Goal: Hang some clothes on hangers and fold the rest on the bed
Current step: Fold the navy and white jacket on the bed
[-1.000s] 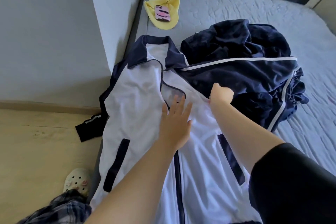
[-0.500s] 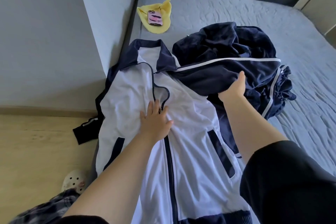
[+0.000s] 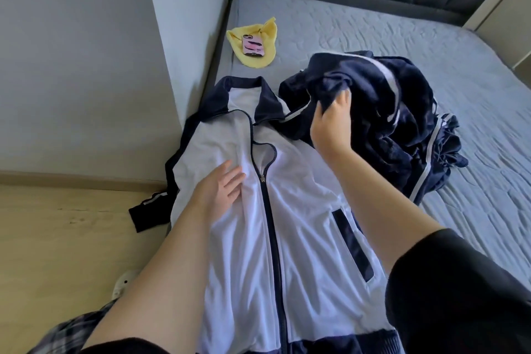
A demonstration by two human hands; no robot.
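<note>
My left hand (image 3: 218, 187) lies flat, fingers straight, on the smooth, creased white jacket (image 3: 301, 224); the zipper runs just right of my fingertips. My right hand (image 3: 330, 121) clutches soft, bunched navy fabric (image 3: 396, 129), raised higher than half a second ago. The jacket lies face up, zipped to the chest, on the quilted bed (image 3: 373, 46).

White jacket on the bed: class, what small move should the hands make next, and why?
Probably draw the navy sleeve across the white front of the jacket. The right hand grips that navy fabric, raised beside the collar, while the left hand lies flat on the chest, which seems to pin the jacket for a fold.
</note>
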